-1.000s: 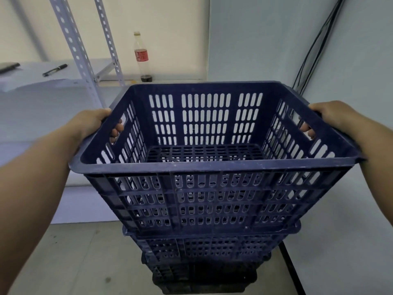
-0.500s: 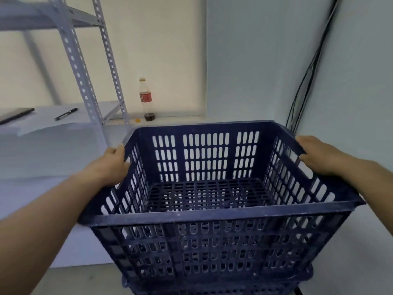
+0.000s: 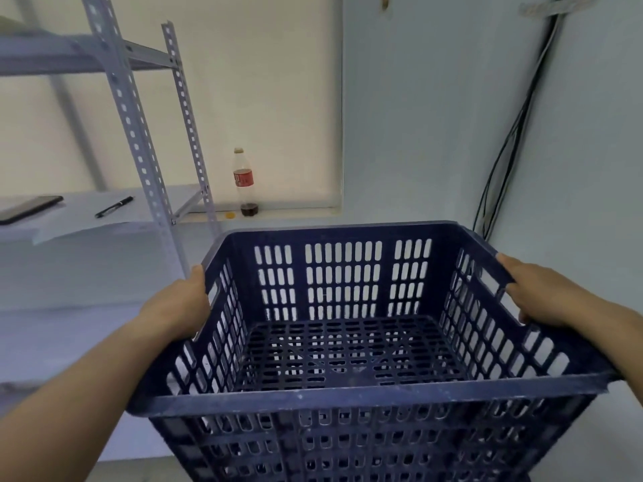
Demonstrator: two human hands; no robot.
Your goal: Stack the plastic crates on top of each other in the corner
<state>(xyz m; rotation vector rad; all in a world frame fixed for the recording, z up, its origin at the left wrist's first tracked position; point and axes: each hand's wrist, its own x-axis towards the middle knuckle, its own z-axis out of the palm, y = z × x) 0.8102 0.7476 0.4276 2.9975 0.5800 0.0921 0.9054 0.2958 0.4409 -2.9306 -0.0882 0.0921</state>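
The crate point(image 3: 348, 342) was dark navy, its walls and floor pierced by rows of slots, its rim scuffed pale. The shelf posts point(image 3: 139, 133) were light grey with punched holes. The bottle point(image 3: 244, 184) was clear with a red label and dark dregs. The pen point(image 3: 114, 207) was black, the cables point(image 3: 504, 161) black against a pale blue wall point(image 3: 417, 116).

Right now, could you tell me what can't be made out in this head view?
- Crates beneath the blue crate: cut off by the bottom edge.
- Left hand and right hand fingers: partly hidden by its walls.
- Bottle label: too small to read.
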